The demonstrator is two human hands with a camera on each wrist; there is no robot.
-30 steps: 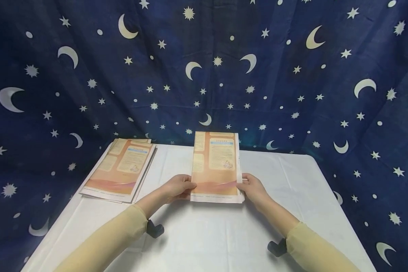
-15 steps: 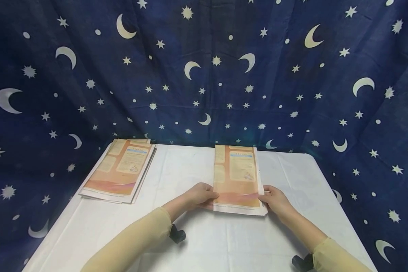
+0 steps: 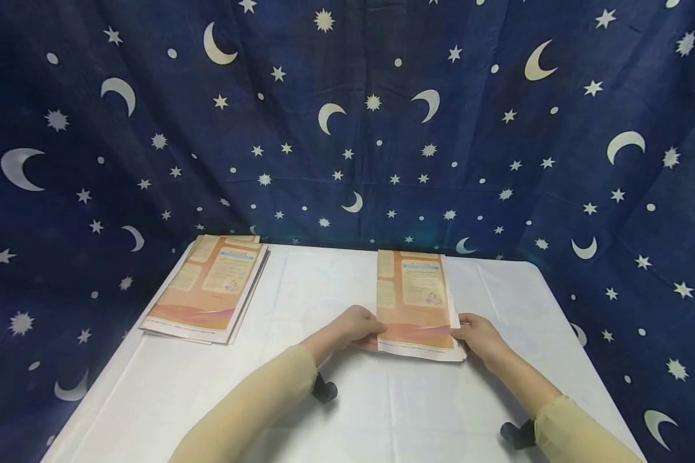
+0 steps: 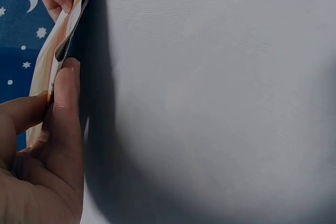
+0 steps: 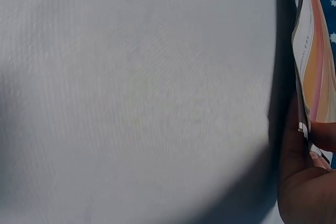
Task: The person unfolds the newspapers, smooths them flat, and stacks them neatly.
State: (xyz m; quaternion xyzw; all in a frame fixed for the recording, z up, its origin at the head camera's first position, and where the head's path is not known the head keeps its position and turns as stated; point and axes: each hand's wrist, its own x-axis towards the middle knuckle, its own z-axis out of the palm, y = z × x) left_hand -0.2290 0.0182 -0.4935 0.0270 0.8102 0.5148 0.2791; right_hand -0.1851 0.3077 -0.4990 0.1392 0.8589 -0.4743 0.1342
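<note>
The paper, folded and printed in orange, was held between two hands over the right half of the white table, well apart from the stack of similar sheets near the left edge. The work at that moment looked like steadying the paper on both sides. Doing it well probably called for an even grip at the same height left and right, with just enough outward pull to keep the middle from sagging. In the left wrist view the folded layers gaped along the near edge, so gathering every layer inside each pinch seemed wise; a loose one might slip or crease. Squeezing harder would likely only have dented the margins, and setting both near corners down together should have kept the folds aligned. As for the fingers, those of the left hand pinched the left edge near its lower corner, thumb on the printed face and fingers underneath, with only the paper's thickness between them. The right hand pinched the opposite edge in the same way. A shadow showed beneath the near edge, which appeared raised; whether the far edge touched the table could not be told.
</note>
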